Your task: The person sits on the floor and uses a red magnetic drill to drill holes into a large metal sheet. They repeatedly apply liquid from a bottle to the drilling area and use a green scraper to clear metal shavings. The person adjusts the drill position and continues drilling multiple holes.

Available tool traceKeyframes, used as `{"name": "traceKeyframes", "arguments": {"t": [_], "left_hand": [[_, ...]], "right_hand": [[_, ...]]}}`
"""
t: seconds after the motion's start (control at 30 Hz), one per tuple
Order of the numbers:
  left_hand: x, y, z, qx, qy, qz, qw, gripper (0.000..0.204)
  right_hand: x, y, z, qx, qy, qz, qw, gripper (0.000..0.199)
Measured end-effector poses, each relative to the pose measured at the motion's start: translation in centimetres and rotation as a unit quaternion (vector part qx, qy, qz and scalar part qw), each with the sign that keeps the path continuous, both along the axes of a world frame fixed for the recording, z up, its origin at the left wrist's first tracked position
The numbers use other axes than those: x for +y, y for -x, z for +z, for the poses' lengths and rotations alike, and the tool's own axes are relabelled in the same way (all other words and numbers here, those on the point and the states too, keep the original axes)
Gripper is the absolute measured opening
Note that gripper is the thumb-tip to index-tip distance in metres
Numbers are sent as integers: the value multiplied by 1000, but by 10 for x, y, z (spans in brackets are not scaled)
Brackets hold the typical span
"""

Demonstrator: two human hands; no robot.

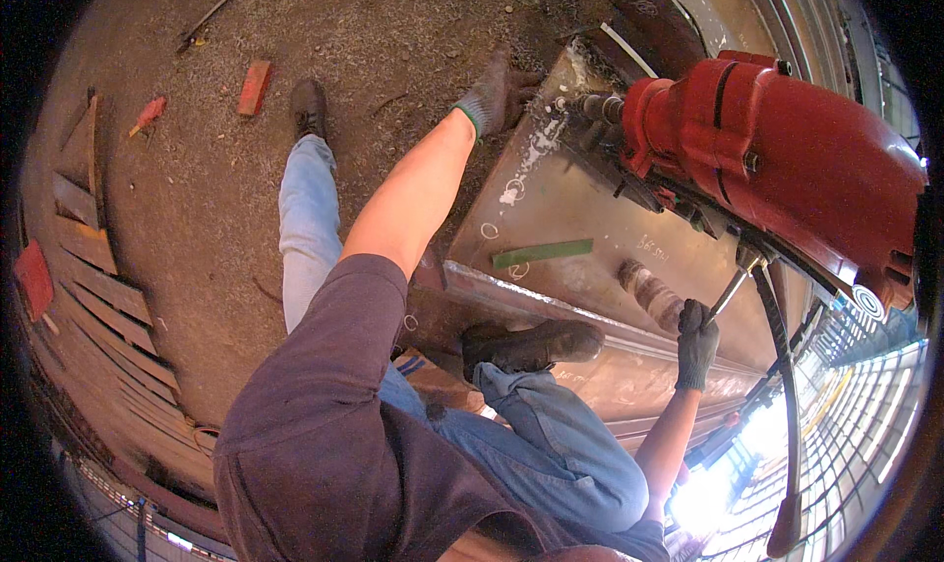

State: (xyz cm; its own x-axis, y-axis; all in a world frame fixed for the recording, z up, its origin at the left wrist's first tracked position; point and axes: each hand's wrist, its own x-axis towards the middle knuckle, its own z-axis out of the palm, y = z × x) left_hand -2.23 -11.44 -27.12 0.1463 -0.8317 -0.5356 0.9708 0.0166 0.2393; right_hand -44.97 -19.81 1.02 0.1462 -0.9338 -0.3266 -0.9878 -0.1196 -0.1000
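A large red drilling machine [767, 139] stands over a steel beam [590, 203], its tool end near the beam's far left edge. My right hand [698, 346], in a dark glove, is closed round a metal lever [736, 289] of this machine. Beyond the beam's far left end reaches my left hand [500, 95], gloved in grey with a green cuff. Its fingers look apart, with nothing visible in them, though they are dark and partly blurred. A flat green strip [543, 253] lies on the beam among white chalk marks. Nearby is a brownish, ribbed, rounded shape [649, 292].
My boot [536, 346] rests against the beam's near side; the other boot [309, 108] stands on the dirt floor. A red block [254, 87] lies there. Several metal strips [108, 301] line the left. A long black handle [790, 434] extends down from the machine.
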Motion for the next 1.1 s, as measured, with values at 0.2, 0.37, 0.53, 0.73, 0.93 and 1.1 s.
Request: {"name": "traceKeyframes", "arguments": {"t": [0.2,0.37,0.53,0.73,0.93,1.1], "left_hand": [[2,-6,13,21,6,12,1000,104],[4,-9,7,1,-6,-6,1000,104],[-1,-7,-35,-63,21,-46,997,104],[10,-1,7,-38,26,-15,999,96],[71,31,-24,-175,9,-178,968,79],[116,59,-59,37,33,-183,982,75]], "right_hand": [[-5,11,-5,-28,2,-19,999,50],[-5,16,-8,-29,1,-31,999,46],[-9,14,-8,-33,-3,-19,999,43],[-8,26,-12,-27,17,7,999,42],[-6,14,-8,-30,5,14,999,42],[-5,16,-11,-79,13,24,997,35]]}}
